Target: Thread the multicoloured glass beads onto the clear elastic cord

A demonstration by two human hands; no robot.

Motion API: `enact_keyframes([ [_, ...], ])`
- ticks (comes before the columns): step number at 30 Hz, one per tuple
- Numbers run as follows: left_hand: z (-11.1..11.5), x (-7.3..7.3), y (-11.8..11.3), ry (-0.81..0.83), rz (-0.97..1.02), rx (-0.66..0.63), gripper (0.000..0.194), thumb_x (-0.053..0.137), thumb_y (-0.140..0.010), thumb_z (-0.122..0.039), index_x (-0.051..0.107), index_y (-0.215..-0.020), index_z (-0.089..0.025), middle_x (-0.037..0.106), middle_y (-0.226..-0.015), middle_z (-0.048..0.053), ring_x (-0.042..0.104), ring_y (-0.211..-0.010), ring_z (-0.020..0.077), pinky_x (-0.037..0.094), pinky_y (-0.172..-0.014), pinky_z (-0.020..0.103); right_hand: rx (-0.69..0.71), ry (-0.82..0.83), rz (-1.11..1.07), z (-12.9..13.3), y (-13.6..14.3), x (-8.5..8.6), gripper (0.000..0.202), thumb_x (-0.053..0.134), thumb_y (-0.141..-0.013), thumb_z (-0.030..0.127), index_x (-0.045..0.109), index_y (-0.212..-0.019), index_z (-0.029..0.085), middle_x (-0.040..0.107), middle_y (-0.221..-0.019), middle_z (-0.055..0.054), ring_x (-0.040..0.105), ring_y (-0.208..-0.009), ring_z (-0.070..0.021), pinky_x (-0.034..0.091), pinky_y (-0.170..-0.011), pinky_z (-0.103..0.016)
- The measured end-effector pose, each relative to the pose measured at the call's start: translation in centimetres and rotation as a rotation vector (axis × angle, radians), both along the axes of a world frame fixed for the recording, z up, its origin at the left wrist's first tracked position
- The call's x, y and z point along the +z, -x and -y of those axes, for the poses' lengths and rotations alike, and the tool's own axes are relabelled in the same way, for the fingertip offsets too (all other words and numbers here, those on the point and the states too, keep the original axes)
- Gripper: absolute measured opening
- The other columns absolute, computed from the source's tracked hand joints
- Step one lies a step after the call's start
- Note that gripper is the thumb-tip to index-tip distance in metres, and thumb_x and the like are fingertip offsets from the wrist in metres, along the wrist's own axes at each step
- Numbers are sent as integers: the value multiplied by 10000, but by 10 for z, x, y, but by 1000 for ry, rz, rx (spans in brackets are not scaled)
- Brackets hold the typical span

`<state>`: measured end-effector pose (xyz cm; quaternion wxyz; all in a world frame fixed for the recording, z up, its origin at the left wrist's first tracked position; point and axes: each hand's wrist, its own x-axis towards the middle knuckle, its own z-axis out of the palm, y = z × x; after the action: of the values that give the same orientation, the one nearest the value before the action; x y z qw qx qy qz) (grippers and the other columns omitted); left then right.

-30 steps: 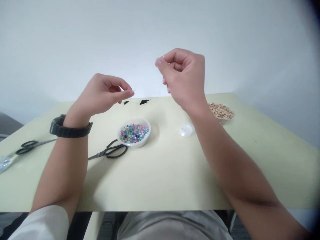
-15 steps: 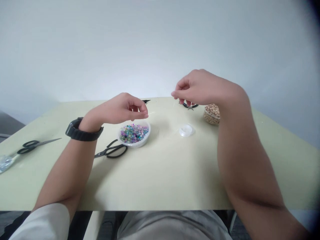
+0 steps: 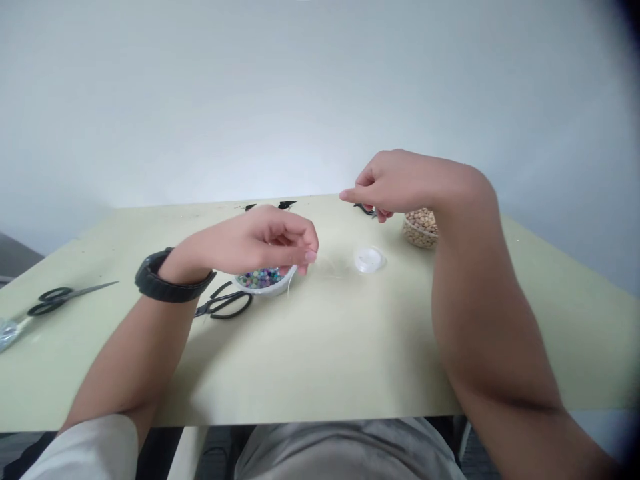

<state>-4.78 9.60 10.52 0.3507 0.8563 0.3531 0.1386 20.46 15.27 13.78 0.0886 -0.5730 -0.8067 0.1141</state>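
Note:
My left hand (image 3: 270,241), with a black watch (image 3: 170,280) on its wrist, pinches a thin clear thread. A short end of the thread (image 3: 289,288) hangs below the fingertips, in front of the bowl of colourful beads (image 3: 267,291). Higher up on the right, my right hand (image 3: 400,181) is closed, thumb and forefinger pressed together. Whatever it pinches is too fine to make out. On the table between and below the hands lies a small white spool (image 3: 369,260), with faint clear strands to its left.
Black-handled scissors (image 3: 233,304) lie against the bead bowl. Another pair of scissors (image 3: 56,300) and a clear plastic bag (image 3: 8,332) are at far left. A tub of tan beads (image 3: 421,230) stands beside my right forearm. Dark-handled pliers (image 3: 364,210) lie behind my right hand.
My left hand has moved right and down, now partly covering the bead bowl. My right hand has dropped slightly and stays pinched. The thread end has come into sight under my left hand.

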Motion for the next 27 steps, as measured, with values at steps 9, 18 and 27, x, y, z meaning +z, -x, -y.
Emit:
enact_keyframes([
  [9,-13,-21,-15,-32,-166,-137,133,530,-924,-138,647,-916,-201,721,-849,11,641,-774,146,456,-704,248,142,39,-93,6,1,-5,465,689,-891,567,582,-604,217,631,-602,-41,532,-529,-162,351,-562,-339],
  [18,-9,-40,-32,-69,-168,-103,179,466,-1012,-285,541,-876,-197,562,-781,10,484,-661,144,385,-620,279,438,172,-283,13,28,-16,337,734,-883,397,623,-629,206,661,-687,-38,549,-556,-149,357,-556,-319],
  [27,53,-139,-25,-241,-83,14,225,403,-1014,-166,621,-964,-137,730,-942,94,655,-766,172,442,-660,277,435,-67,-628,72,58,-154,217,538,-991,261,588,-798,174,617,-758,13,505,-677,-113,338,-658,-260],
])
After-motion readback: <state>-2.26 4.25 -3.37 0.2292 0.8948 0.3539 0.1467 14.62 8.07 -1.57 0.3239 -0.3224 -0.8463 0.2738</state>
